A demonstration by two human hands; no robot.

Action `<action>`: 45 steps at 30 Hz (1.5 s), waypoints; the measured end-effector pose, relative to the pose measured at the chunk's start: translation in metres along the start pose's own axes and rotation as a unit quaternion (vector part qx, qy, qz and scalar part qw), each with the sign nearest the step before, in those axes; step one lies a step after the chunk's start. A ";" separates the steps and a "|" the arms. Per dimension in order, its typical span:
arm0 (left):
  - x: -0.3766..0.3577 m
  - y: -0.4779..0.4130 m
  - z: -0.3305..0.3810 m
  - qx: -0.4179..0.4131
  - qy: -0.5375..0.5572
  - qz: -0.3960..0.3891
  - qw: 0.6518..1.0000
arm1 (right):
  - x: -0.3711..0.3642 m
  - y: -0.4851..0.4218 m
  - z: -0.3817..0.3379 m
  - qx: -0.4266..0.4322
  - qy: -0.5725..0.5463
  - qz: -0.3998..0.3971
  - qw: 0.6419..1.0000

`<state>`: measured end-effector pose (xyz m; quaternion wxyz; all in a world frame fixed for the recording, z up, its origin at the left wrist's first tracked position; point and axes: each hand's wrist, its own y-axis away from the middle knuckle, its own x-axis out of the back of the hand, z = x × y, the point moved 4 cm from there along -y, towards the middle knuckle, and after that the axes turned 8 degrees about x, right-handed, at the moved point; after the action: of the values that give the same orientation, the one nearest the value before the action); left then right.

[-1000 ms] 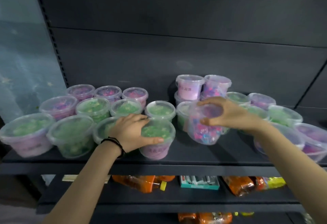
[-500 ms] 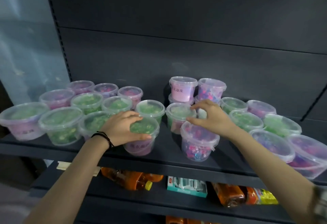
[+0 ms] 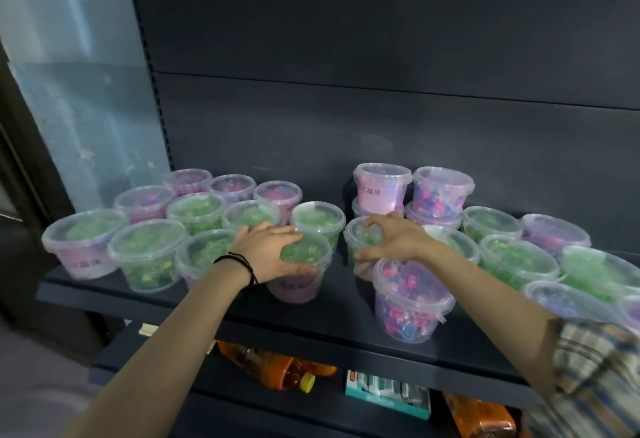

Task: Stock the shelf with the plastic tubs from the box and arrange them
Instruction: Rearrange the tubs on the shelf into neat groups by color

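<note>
Several clear plastic tubs of green or pink-blue beads stand on the dark shelf [image 3: 242, 306], in a left group and a right group. My left hand [image 3: 268, 252] grips the lid and side of a green-topped tub [image 3: 304, 275] at the front of the left group. My right hand [image 3: 394, 238] curls over the lid of a green tub [image 3: 360, 237] behind the pink-blue tub [image 3: 408, 302], which stands free near the shelf's front edge. Two tubs are stacked at the back [image 3: 381, 188].
A gap of bare shelf lies between the two groups. The lower shelf holds orange bottles [image 3: 273, 368] and a teal box [image 3: 388, 392]. A pale panel [image 3: 79, 98] closes the left side. The box of tubs is out of view.
My right hand has set down and let go of the pink-blue tub at the shelf front, then moved back onto the green tub behind it. My left hand keeps its grip.
</note>
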<state>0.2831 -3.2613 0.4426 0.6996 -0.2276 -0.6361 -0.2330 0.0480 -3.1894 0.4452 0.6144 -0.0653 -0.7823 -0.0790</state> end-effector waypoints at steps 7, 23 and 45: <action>-0.002 -0.043 0.001 -0.015 0.056 -0.004 0.998 | -0.002 -0.004 0.000 -0.007 -0.029 0.024 0.999; -0.005 -0.045 -0.018 -0.049 0.023 0.020 0.998 | 0.001 0.039 -0.043 0.098 -0.042 -0.094 0.990; 0.004 0.012 -0.085 -0.102 0.078 -0.014 0.992 | -0.022 0.051 -0.126 0.102 -0.128 -0.040 0.986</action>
<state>0.3578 -3.3045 0.4392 0.7168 -0.2703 -0.5556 -0.3232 0.1835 -3.1658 0.4557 0.5089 0.0192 -0.8605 -0.0146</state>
